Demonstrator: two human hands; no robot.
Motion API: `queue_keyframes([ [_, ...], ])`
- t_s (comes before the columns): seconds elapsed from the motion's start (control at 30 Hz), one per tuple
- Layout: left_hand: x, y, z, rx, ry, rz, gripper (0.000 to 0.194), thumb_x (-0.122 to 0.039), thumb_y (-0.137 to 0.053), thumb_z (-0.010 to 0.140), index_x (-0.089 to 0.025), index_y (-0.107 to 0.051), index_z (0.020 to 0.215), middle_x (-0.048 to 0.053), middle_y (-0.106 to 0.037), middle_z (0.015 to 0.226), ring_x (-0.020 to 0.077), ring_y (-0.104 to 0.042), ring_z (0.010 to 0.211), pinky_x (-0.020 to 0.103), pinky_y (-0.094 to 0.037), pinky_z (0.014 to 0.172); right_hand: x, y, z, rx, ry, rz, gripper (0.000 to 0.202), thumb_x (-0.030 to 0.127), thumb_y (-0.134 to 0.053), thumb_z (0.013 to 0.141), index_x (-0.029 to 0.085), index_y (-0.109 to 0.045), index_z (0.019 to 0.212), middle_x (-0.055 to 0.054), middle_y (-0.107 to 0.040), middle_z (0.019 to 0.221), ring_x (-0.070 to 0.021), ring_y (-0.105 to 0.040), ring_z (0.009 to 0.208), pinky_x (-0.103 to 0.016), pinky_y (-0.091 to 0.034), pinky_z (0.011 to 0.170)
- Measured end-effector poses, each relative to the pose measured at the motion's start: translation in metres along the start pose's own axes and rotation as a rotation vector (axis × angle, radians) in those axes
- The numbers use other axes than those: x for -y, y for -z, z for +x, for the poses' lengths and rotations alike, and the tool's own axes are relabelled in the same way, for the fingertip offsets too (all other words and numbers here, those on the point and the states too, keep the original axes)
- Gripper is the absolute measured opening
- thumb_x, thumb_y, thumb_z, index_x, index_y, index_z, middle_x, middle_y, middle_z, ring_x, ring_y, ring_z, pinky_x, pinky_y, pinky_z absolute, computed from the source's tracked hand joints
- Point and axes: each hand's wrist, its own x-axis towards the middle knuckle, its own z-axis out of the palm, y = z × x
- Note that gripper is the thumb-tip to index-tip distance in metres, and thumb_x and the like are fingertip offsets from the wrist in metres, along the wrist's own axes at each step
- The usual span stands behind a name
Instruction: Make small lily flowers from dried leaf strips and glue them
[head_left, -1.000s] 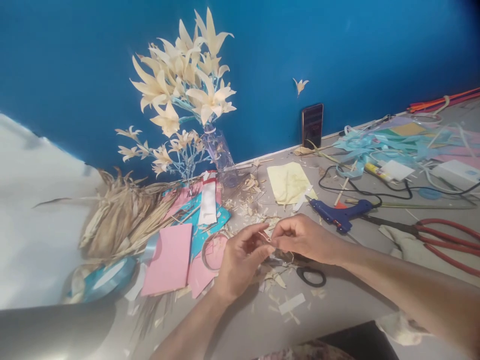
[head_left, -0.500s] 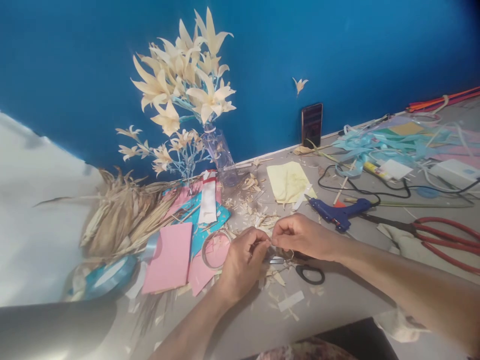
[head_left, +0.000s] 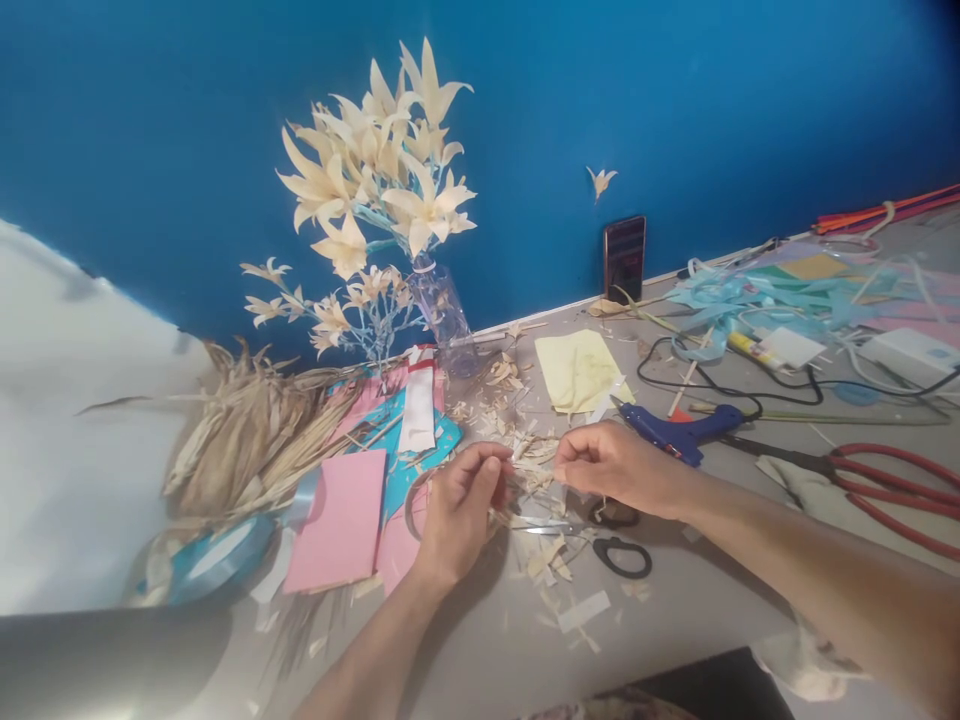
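Note:
My left hand (head_left: 461, 510) is over the middle of the table with its fingers curled and the thumb against them. Whatever it may hold is too small or hidden to name. A short gap away, my right hand (head_left: 619, 468) pinches with thumb and forefinger; I cannot make out what is between them. Under and between the hands lie scissors with black handles (head_left: 622, 558), their blades pointing left among pale husk scraps (head_left: 551, 555). Partly behind my left hand is a roll of tape (head_left: 411, 505). The blue glue gun (head_left: 667, 430) lies just beyond my right hand.
Pale flowers (head_left: 424, 210) stand in a clear bottle (head_left: 442, 300) by the blue wall. Dried husks (head_left: 225, 440), pink paper (head_left: 337, 520) and blue ribbon (head_left: 217, 560) lie left. A phone (head_left: 624, 258) leans on the wall; red-handled shears (head_left: 892, 480) and cables lie right.
My hands have drawn apart: the left has moved left, the right slightly right. More of the scissors now shows between them. The view has shifted a little.

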Motion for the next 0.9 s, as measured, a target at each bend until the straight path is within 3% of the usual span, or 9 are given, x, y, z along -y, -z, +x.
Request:
queue_keyframes([
  [0.13, -0.001, 0.002, 0.002, 0.023, 0.024, -0.069, 0.029, -0.041, -0.054, 0.091, -0.016, -0.068, 0.089, 0.002, -0.065, 0.067, 0.0127, -0.057, 0.056, 0.024, -0.043, 0.055, 0.003, -0.001, -0.001, -0.006, 0.000, 0.010, 0.019, 0.033, -0.062, 0.080, 0.015, -0.062, 0.075, 0.004, -0.048, 0.060, -0.0085, -0.037, 0.052, -0.021, -0.027, 0.048],
  [0.27, -0.003, -0.003, 0.000, 0.035, 0.064, -0.077, 0.019, -0.033, -0.064, 0.084, -0.016, -0.064, 0.075, -0.001, -0.059, 0.058, 0.0108, -0.050, 0.052, 0.023, -0.040, 0.053, 0.007, -0.002, -0.002, -0.006, 0.019, -0.018, 0.020, 0.033, -0.061, 0.082, 0.015, -0.062, 0.074, 0.004, -0.048, 0.059, -0.0084, -0.038, 0.052, -0.020, -0.027, 0.048],
  [0.43, -0.007, -0.005, -0.003, -0.002, 0.059, -0.072, 0.017, -0.028, -0.062, 0.083, -0.017, -0.062, 0.070, -0.002, -0.056, 0.055, 0.0099, -0.048, 0.051, 0.023, -0.038, 0.052, 0.009, -0.003, -0.003, 0.045, 0.035, -0.040, 0.024, 0.033, -0.055, 0.089, 0.015, -0.064, 0.076, 0.002, -0.057, 0.061, -0.0096, -0.045, 0.051, -0.021, -0.032, 0.049],
  [0.57, -0.006, -0.007, -0.005, 0.000, 0.037, -0.002, 0.018, -0.026, -0.060, 0.084, -0.017, -0.059, 0.068, -0.003, -0.053, 0.053, 0.0093, -0.045, 0.049, 0.022, -0.036, 0.051, 0.008, -0.007, -0.003, -0.120, 0.202, -0.213, 0.027, 0.029, -0.047, 0.093, 0.015, -0.071, 0.093, -0.005, -0.067, 0.078, -0.0154, -0.059, 0.066, -0.024, -0.041, 0.059],
  [0.7, -0.006, -0.011, -0.009, 0.017, -0.011, 0.093, 0.019, -0.027, -0.058, 0.085, -0.018, -0.058, 0.068, -0.003, -0.053, 0.058, 0.0101, -0.045, 0.053, 0.022, -0.036, 0.053, 0.005, -0.014, -0.004, -0.226, 0.328, -0.300, 0.019, 0.022, -0.055, 0.087, 0.018, -0.072, 0.095, -0.007, -0.071, 0.096, -0.0165, -0.062, 0.078, -0.025, -0.044, 0.067],
  [0.9, -0.008, -0.019, -0.014, 0.059, -0.120, 0.224, 0.020, -0.023, -0.055, 0.085, -0.018, -0.056, 0.066, -0.002, -0.056, 0.063, 0.0116, -0.049, 0.060, 0.023, -0.038, 0.058, -0.004, -0.027, -0.002, -0.232, 0.398, -0.463, 0.008, 0.015, -0.061, 0.077, 0.019, -0.068, 0.077, -0.001, -0.067, 0.075, -0.0124, -0.055, 0.062, -0.024, -0.039, 0.063],
])
